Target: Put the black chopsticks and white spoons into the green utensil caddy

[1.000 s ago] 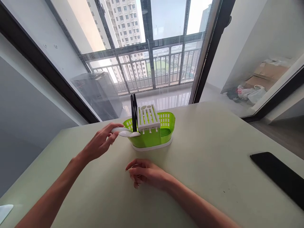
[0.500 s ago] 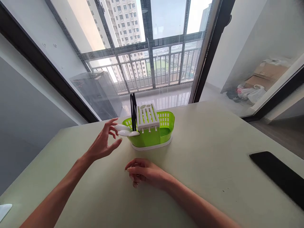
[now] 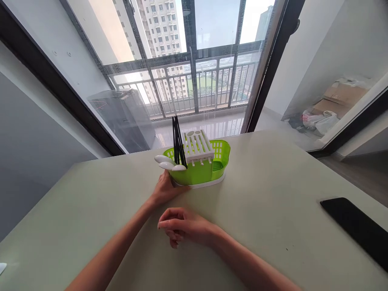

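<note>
A green cutlery basket [image 3: 197, 173] on a white base stands on the table. Around its lower left end is my left hand [image 3: 166, 189], thumb along the front of the base; its other fingers are mostly hidden behind the basket. White spoons [image 3: 166, 165] stick out over the left rim, just above that hand. Beside them several black chopsticks [image 3: 178, 141] stand upright, leaning slightly. On the basket's middle sits a white slotted rack [image 3: 198, 145] with small hooks in front. My right hand [image 3: 178, 227] rests on the table nearer me, loosely curled, thumb against index finger, nothing visible in it.
A black flat object [image 3: 357, 226] lies at the table's right edge. Part of a white object [image 3: 2, 267] shows at the far left edge. Behind the table [image 3: 273, 173] are a glass door and a balcony railing [image 3: 209, 87].
My left hand has let go of the spoons, opened, then moved down and right onto the basket's lower left end. The basket has shifted slightly right. My right hand has barely moved.
</note>
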`<state>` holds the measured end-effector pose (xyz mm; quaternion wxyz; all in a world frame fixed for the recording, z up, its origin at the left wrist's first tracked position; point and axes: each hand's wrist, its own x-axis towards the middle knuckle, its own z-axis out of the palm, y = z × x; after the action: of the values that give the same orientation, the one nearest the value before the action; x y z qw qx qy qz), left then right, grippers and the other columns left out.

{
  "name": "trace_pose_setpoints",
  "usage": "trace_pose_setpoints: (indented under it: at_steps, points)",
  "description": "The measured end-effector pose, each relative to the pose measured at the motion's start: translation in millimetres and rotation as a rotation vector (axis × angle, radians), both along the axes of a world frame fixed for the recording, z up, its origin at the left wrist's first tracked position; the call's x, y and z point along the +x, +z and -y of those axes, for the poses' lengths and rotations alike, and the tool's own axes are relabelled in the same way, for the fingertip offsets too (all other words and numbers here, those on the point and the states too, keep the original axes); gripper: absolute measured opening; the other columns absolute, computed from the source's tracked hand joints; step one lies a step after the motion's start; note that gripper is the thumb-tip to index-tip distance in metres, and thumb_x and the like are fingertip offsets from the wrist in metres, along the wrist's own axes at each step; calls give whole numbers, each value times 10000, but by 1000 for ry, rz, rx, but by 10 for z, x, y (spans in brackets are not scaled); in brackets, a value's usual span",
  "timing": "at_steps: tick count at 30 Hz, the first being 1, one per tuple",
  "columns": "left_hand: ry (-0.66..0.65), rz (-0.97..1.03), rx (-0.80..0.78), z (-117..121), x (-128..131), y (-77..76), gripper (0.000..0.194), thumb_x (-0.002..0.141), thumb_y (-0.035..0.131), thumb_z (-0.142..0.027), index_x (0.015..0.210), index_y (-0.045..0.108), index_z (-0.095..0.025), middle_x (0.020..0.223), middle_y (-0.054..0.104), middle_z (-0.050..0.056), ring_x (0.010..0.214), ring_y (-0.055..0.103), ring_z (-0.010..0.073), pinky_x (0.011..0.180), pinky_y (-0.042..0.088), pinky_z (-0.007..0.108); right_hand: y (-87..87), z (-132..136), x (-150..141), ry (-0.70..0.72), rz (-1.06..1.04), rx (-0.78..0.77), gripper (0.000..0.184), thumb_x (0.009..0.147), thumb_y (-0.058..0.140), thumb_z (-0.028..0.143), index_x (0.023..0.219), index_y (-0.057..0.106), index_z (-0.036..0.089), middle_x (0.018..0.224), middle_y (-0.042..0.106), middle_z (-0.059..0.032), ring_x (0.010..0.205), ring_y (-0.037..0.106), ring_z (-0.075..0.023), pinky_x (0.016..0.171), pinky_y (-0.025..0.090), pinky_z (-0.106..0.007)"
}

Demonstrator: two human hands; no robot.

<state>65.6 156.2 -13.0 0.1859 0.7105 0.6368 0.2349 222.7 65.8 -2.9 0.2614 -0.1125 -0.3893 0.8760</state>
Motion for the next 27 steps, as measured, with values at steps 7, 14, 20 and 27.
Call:
trace_pose_setpoints:
  at_steps: [7, 14, 20, 27]
  points:
    - [-48, 15, 25, -324, 529, 1, 853, 592, 822, -678, 1210, 482, -198, 1195, 631, 141, 1184, 574, 379, 906, 482, 447, 21, -24, 50, 157, -120, -67, 382, 827, 789, 448, 683, 552, 186, 486, 457, 100, 406, 296, -50, 409, 345, -208]
    - [-94, 32, -5, -665, 1083, -43, 895, 565, 822, -718, 1217, 492, -202, 1227, 633, 151, 1262, 543, 393, 986, 459, 451, 31, -46, 30, 177, -147, -49, 383, 816, 798, 446, 680, 546, 193, 473, 397, 105, 426, 319, -64, 432, 382, -211]
    - [-182, 75, -5, -798, 1334, -50, 992, 585, 848, -665, 1342, 457, -157, 1328, 607, 195, 1345, 494, 404, 1114, 371, 494, -9, -135, 93, 142, -245, -91, 309, 869, 698, 401, 688, 572, 185, 484, 360, 94, 432, 275, -74, 410, 328, -222]
    - [-200, 487, -35, -338, 1066, -108, 1097, 695, 851, -513, 1557, 229, -240, 1585, 415, 179, 1482, 378, 336, 1214, 285, 516, -29, -184, 133, 30, -280, -129, 276, 893, 607, 337, 664, 523, 206, 488, 339, 91, 414, 221, -81, 370, 279, -209]
